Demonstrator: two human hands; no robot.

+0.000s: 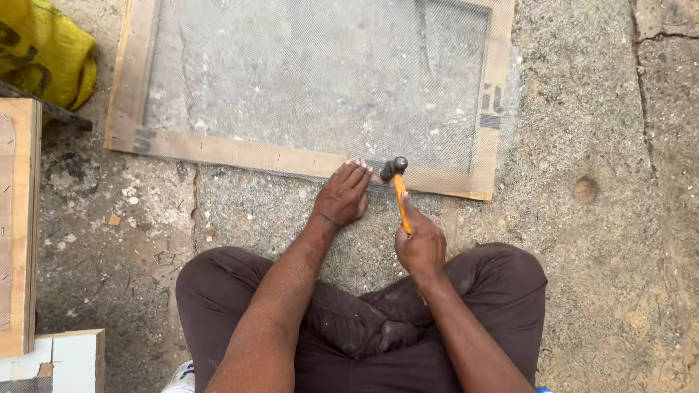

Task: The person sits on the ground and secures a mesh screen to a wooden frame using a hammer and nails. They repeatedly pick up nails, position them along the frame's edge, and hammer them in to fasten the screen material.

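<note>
The right hand [421, 246] is closed in a full fist around the orange handle of a small ball-peen hammer [397, 185], whose dark steel head sits at 12 o'clock from that hand, just over the near rail of the wooden mesh-covered frame [306, 159] lying flat on the concrete ground [582, 291]. At 9 o'clock from the hammer head, the left hand [342, 195] rests palm down with its fingers extended and close together, the tips pressing on that same rail, gripping nothing visible. A yellow sack [44, 54] lies at 10 o'clock, wooden boards [18, 218] at 9 o'clock, and a small round stone [585, 190] at 3 o'clock.
</note>
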